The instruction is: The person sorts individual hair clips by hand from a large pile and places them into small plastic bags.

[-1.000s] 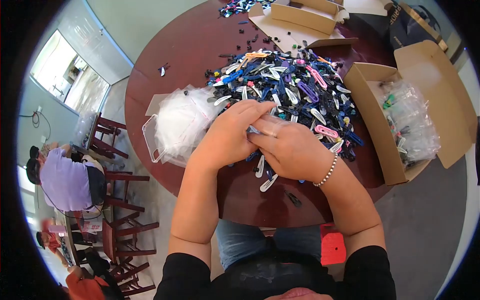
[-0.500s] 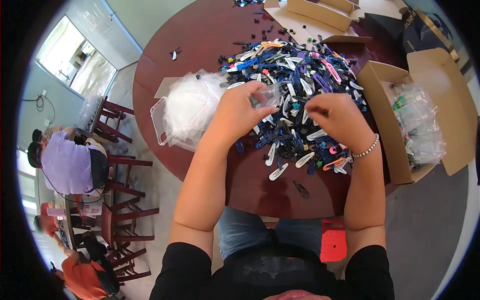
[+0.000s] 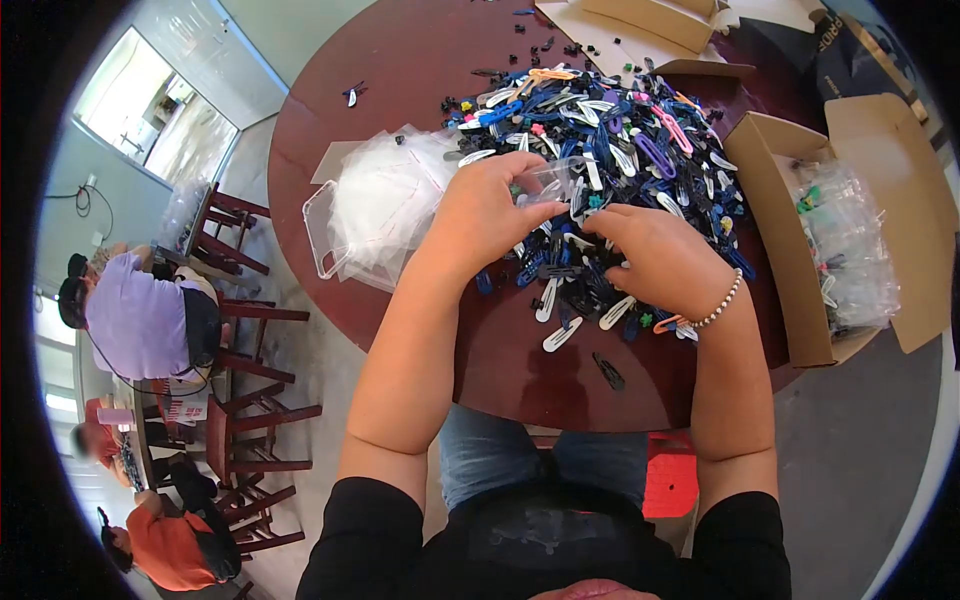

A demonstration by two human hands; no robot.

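Between the thumb and fingers of my left hand (image 3: 492, 207) is a clear plastic bag (image 3: 556, 178), its far end reaching toward the pile. My right hand (image 3: 668, 252), with a beaded bracelet at the wrist, is just right of the bag, over the pile of hair clips (image 3: 640, 130). Its fingers are bent, and whether they hold a clip cannot be made out. The clips are blue, black, white, pink and orange. Left of my left hand lies a stack of clear bags (image 3: 385, 200) in a clear tray (image 3: 318, 235).
An open cardboard box (image 3: 790, 250) holding filled bags (image 3: 845, 245) stands at the right. Another cardboard box (image 3: 650, 22) is at the far side. A lone dark clip (image 3: 608, 371) lies near the front table edge (image 3: 560, 418). Several people sit at the far left.
My right hand has moved left, closer to the bag, and turned with its back upward. My left hand still holds the bag. The view has shifted slightly.
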